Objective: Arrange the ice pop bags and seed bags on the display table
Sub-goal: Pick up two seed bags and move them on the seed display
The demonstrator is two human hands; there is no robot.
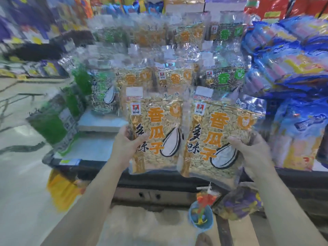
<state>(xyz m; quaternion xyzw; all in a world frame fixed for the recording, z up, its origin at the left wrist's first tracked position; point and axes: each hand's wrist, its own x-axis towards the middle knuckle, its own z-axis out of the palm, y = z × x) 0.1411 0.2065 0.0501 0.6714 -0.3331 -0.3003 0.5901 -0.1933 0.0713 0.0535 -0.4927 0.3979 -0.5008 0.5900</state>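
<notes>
My left hand (126, 144) grips the lower left edge of an orange-labelled seed bag (156, 128). My right hand (252, 151) grips the lower right of a second, matching seed bag (218, 137). Both bags are held upright side by side, above the front edge of the display table (99, 121). Behind them stand rows of orange seed bags (170, 79) and green-labelled seed bags (225, 80). Blue ice pop bags (291, 55) are piled on the right of the table, with one ice pop bag (301, 132) standing at the front right.
More green seed bags (104, 93) stand at the table's left, and green packets (53, 121) lean off its left corner. Small hanging toys and a purple bag (237, 205) dangle below the table's front. Shelves of packaged goods fill the background. Pale tiled floor lies on the left.
</notes>
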